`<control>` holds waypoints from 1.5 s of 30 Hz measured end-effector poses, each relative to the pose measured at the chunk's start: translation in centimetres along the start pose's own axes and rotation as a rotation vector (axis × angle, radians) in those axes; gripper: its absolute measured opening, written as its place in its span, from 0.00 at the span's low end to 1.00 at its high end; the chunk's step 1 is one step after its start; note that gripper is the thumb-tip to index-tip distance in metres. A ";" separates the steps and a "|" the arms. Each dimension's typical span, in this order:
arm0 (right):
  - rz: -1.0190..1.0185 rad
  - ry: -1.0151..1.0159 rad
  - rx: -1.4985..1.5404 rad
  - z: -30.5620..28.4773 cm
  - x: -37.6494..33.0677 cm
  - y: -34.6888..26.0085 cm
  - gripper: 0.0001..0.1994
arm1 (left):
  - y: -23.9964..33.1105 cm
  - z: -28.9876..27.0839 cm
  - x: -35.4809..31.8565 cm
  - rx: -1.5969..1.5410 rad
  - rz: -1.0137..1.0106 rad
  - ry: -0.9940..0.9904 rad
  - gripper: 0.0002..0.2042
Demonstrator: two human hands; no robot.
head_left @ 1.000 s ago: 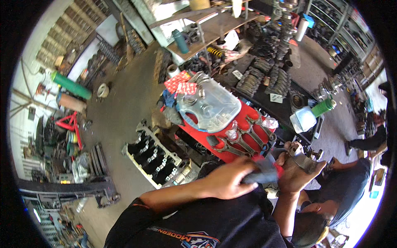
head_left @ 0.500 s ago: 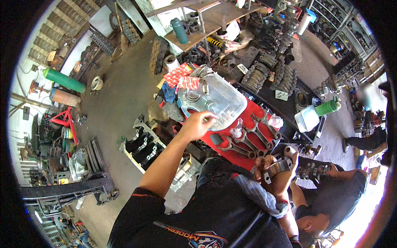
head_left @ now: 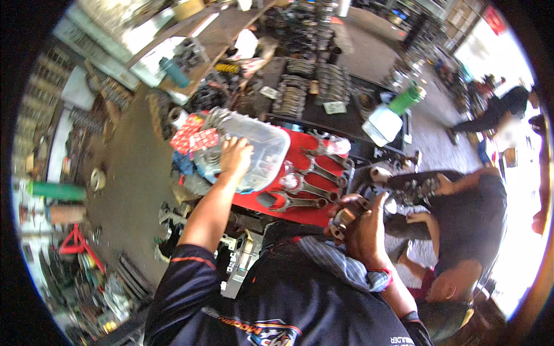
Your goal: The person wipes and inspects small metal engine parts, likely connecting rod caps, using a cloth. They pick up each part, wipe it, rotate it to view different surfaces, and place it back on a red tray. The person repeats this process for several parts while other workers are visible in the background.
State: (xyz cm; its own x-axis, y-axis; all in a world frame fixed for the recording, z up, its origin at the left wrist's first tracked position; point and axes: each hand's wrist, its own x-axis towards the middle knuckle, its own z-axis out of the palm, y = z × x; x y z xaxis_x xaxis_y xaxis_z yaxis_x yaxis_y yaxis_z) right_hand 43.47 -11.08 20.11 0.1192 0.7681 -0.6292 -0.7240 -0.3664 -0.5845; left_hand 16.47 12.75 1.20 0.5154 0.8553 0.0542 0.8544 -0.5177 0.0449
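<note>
My left hand (head_left: pixel 235 158) is stretched over a clear plastic tub (head_left: pixel 271 151), its fingers apart and reaching down toward its contents. What the fingertips touch is hard to make out. Close to my chest, my right hand (head_left: pixel 372 230) is closed around a metal connecting rod (head_left: pixel 346 218), with its big end toward me and its small end pointing away. On the red tabletop (head_left: pixel 300 216) beside the tub lie several more connecting rods (head_left: pixel 314 190), and small clear plastic bags rest among them. Red-and-white boxes (head_left: pixel 187 135) sit at the tub's left edge.
To my right a co-worker (head_left: pixel 461 230) bends over, holding a crankshaft (head_left: pixel 418 190). A black bench (head_left: pixel 363 124) farther off carries engine parts, a white container (head_left: pixel 382 125) and a green bottle (head_left: pixel 407 99). An engine block (head_left: pixel 242 259) stands low at my left.
My left hand has moved farther out over the tub, its fingers now down toward the contents. The view has swung right. My right hand still grips the connecting rod.
</note>
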 end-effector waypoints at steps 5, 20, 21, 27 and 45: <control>0.079 -0.237 0.122 -1.0 -1.0 -0.8 0.47 | 5.0 -8.2 -0.3 -0.775 -0.207 0.135 0.05; -0.208 -0.574 -0.070 -2.3 -2.4 -2.5 0.53 | 20.3 -26.8 -8.1 -1.682 -0.034 -0.075 0.14; -0.207 -0.570 -0.079 -2.4 -2.5 -2.7 0.53 | 20.5 -27.1 -8.2 -1.643 -0.015 -0.083 0.11; -0.048 -0.501 -0.153 -3.2 -3.1 -3.6 0.48 | 22.6 -27.2 -8.5 -1.103 0.190 0.162 0.08; -0.414 -0.543 -0.334 -3.6 -3.4 -2.9 0.47 | 24.6 -27.2 -9.6 -0.960 0.254 0.064 0.10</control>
State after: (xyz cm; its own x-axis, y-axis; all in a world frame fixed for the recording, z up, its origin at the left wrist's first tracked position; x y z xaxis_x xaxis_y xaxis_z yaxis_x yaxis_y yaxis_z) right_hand 47.61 -14.49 22.08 -0.0773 0.9964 -0.0345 -0.4381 -0.0650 -0.8966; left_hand 30.74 -8.87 28.92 0.6466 0.7285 0.2264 0.2891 -0.5086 0.8110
